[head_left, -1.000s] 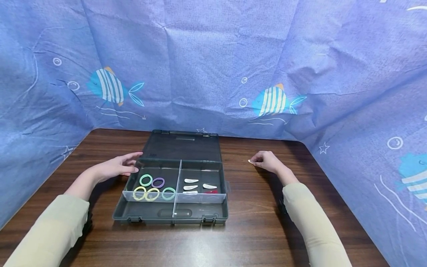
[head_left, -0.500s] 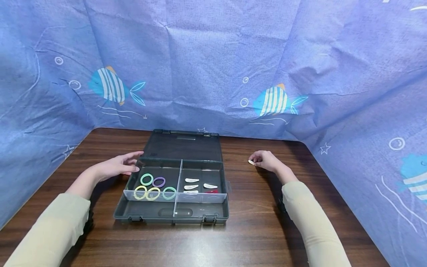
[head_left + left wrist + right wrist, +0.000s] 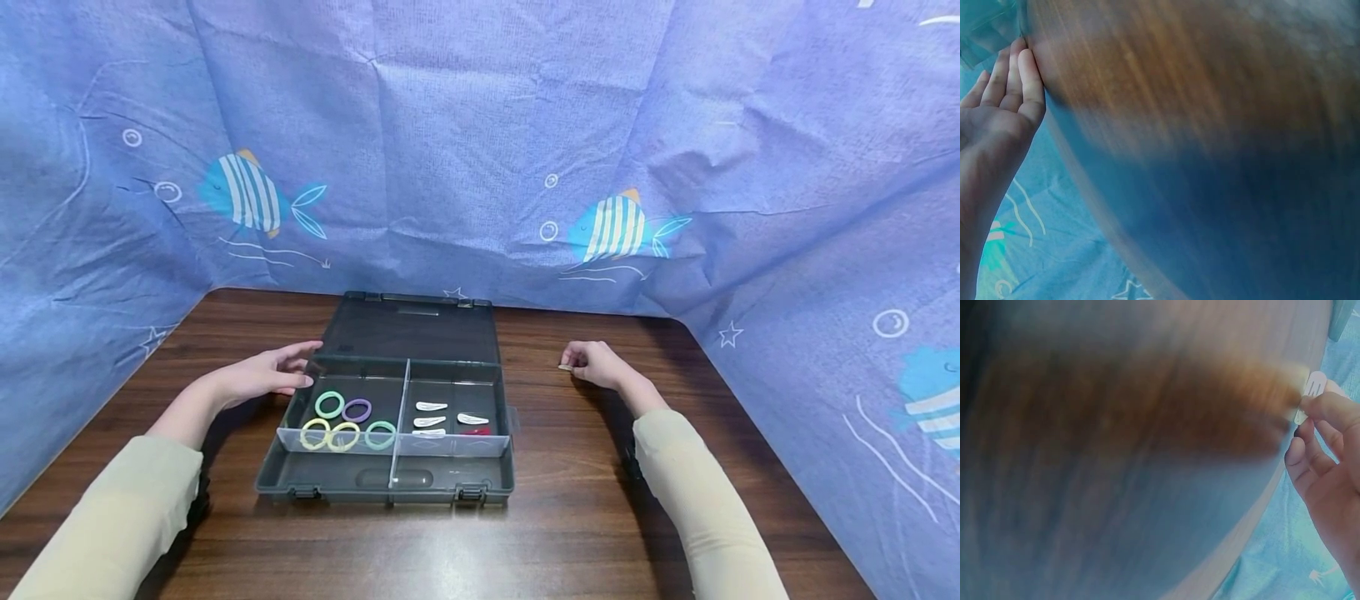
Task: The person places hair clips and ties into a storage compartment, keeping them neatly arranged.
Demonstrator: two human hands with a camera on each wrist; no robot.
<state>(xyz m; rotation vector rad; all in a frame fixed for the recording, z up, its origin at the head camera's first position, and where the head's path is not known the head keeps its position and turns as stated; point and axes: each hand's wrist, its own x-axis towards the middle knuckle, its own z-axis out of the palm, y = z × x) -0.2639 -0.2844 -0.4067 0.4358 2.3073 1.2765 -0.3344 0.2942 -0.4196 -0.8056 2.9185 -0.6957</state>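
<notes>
In the head view my right hand [image 3: 592, 363] is right of the box, low over the table. It pinches a white snap hair clip [image 3: 1315, 385] between thumb and fingers, as the right wrist view shows. My left hand [image 3: 264, 372] rests by the left side of the grey see-through box [image 3: 384, 492], its fingers loosely extended at the edge. Several hair ties lie in the left compartment, among them a purple hair tie [image 3: 347, 410] and a green hair tie [image 3: 318, 407]. White hair clips [image 3: 430, 422] and a red clip [image 3: 477, 432] lie in the right compartment.
The box's lid [image 3: 416, 332] lies folded back behind it. Clear dividers [image 3: 407, 392] split the box. The brown wooden table [image 3: 577, 508] ends at a blue fish-print curtain [image 3: 465, 150] at the back and sides.
The white hair clip has turned a little in my right fingers and now shows a thinner edge to the head view. My left hand and the box look unmoved.
</notes>
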